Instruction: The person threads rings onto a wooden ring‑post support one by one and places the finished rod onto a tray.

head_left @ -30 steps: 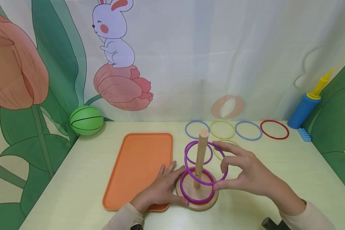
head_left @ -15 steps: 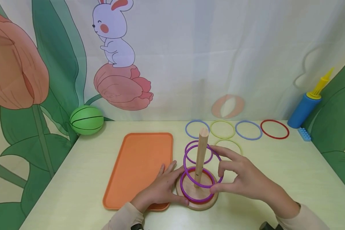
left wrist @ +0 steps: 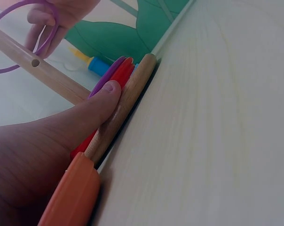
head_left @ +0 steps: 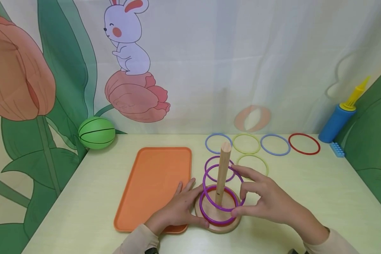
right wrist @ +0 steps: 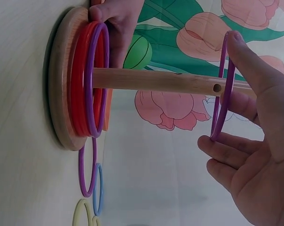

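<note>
A wooden peg [head_left: 223, 173] stands upright on a round wooden base [head_left: 220, 229]. Red rings [right wrist: 80, 80] and a purple ring [right wrist: 90, 94] lie around it at the bottom. My right hand [head_left: 270, 199] pinches another purple ring [head_left: 206, 192] by its right side; the right wrist view shows this ring around the upper part of the peg, above the stack. My left hand [head_left: 181, 208] rests at the base's left side, its thumb [left wrist: 106, 101] on the edge of the base and against the rings.
An orange tray [head_left: 155, 183] lies left of the base, partly under my left hand. Behind the peg are a purple ring [head_left: 205, 165], blue rings [head_left: 205, 143], yellow-green rings [head_left: 233, 143] and a red ring [head_left: 304, 153]. A green ball [head_left: 96, 133] and a blue pump [head_left: 336, 123] stand at the back corners.
My right hand has moved down and slightly left, and the purple ring it pinches is lower around the peg. My left hand has stayed at the base.
</note>
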### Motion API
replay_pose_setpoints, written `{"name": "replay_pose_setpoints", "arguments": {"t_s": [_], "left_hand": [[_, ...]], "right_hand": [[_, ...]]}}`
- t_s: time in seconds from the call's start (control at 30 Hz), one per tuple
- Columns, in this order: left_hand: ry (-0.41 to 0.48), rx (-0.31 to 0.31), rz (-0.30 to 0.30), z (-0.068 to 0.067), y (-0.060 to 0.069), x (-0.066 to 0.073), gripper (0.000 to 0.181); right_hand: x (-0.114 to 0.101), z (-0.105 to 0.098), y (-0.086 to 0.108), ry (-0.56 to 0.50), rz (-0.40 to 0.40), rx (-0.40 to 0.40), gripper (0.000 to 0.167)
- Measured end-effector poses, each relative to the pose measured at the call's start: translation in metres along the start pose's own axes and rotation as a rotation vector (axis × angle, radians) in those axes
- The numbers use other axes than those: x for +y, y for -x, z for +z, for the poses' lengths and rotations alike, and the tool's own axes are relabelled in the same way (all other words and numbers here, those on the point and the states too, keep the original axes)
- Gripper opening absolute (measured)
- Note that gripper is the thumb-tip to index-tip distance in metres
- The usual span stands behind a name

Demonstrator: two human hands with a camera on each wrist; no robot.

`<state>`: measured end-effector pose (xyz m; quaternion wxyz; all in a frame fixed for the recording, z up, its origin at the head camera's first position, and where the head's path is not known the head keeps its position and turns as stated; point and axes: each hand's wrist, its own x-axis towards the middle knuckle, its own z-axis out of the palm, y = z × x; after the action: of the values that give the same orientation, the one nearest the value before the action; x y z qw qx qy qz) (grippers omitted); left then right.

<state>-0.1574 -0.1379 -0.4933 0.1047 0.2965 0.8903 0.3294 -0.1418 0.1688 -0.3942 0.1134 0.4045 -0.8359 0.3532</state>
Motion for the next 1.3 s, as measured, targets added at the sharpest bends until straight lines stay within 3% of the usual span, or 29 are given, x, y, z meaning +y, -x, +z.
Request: {"name": "replay_pose_setpoints", "arguments": {"t_s": [0.9, 1.3], "left_hand": [[0.009, 0.0, 0.006, 0.0, 0.0, 0.001, 0.114], [-0.009, -0.01, -0.019, 0.0, 0.002, 0.0, 0.119]], "right_hand": [[0.008, 0.016, 0.006, 0.006, -0.003, -0.024, 0.042], [0.019, 0.03, 0.01, 0.013, 0.042, -0.068, 0.045]]}}
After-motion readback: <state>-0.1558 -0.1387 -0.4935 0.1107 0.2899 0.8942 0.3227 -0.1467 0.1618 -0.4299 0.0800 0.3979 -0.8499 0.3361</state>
